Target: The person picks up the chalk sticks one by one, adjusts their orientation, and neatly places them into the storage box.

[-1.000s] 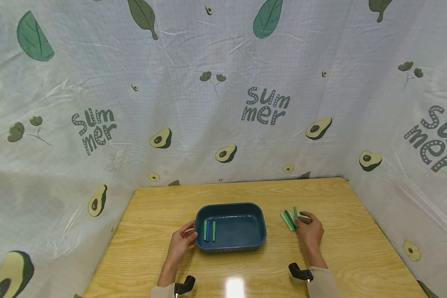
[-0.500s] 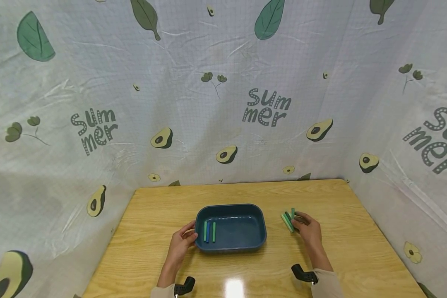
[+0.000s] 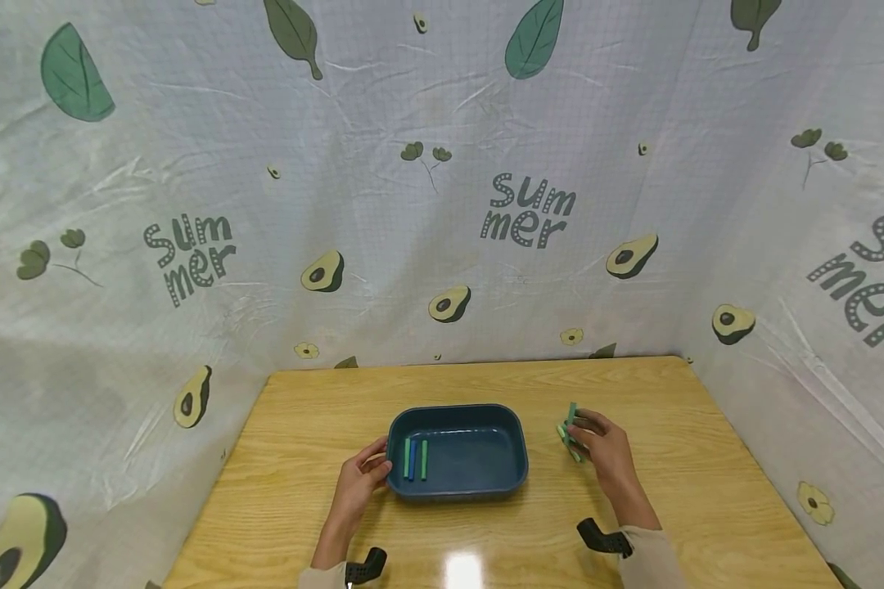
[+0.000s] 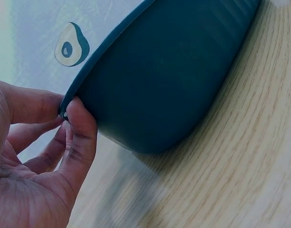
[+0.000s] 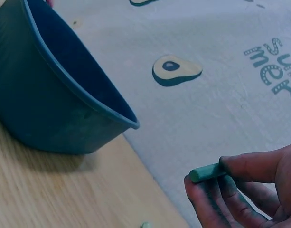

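Note:
My right hand (image 3: 610,454) pinches a green chalk stick (image 5: 208,173) between thumb and fingers, above the table. Dark dust marks these fingertips in the right wrist view. Just below and left of that hand, a few more chalk sticks (image 3: 576,456) in green shades lie on the table, partly hidden by it. My left hand (image 4: 45,142) grips the left rim of a dark blue plastic tub (image 3: 453,496), thumb and fingers on either side of the edge. Inside, at the tub's left end, two green chalk sticks (image 3: 424,460) and a blue chalk stick (image 3: 412,460) lie side by side.
The wooden table (image 3: 324,393) backs onto a white curtain (image 3: 383,213) printed with avocados and leaves, which also hangs along both sides. A black wrist camera (image 3: 602,540) sits on the right forearm, another wrist camera (image 3: 366,566) on the left.
My right hand has drawn a green chalk stick up from the pile and shifted slightly left with it. The left hand and the tub have stayed in place.

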A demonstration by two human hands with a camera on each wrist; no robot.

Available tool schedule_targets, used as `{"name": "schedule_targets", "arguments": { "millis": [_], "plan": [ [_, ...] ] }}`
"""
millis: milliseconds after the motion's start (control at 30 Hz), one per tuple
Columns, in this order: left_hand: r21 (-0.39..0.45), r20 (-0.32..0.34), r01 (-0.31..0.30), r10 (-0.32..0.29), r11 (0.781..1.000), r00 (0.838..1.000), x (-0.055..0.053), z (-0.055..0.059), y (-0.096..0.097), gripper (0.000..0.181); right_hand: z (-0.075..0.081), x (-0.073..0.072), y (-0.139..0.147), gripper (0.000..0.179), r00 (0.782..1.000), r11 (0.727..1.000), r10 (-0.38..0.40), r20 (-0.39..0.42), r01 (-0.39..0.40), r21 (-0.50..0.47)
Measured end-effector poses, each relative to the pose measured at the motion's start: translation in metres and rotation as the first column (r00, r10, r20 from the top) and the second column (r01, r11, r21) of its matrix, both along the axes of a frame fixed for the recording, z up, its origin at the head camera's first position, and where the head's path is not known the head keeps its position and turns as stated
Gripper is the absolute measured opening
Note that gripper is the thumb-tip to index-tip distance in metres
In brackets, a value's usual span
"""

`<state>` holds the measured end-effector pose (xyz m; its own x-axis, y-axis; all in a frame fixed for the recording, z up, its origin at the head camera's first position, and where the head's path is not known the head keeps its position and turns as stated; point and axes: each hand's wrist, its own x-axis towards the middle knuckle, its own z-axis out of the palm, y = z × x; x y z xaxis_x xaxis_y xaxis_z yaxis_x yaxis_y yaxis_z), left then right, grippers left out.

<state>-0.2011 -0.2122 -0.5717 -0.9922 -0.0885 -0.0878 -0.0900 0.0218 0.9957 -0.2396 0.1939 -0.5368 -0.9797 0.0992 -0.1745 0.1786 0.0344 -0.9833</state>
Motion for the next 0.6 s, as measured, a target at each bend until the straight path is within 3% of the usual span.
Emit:
{"name": "schedule_targets", "arguments": {
  "millis": [600],
  "plan": [
    [0.027,0.022,0.003,-0.003,1.0,1.0,-0.001,0.003,0.0,0.048,0.019,-0.004,-0.014,0.053,0.995,0.997,0.076,-0.07,-0.076,0.001]
  ]
}}
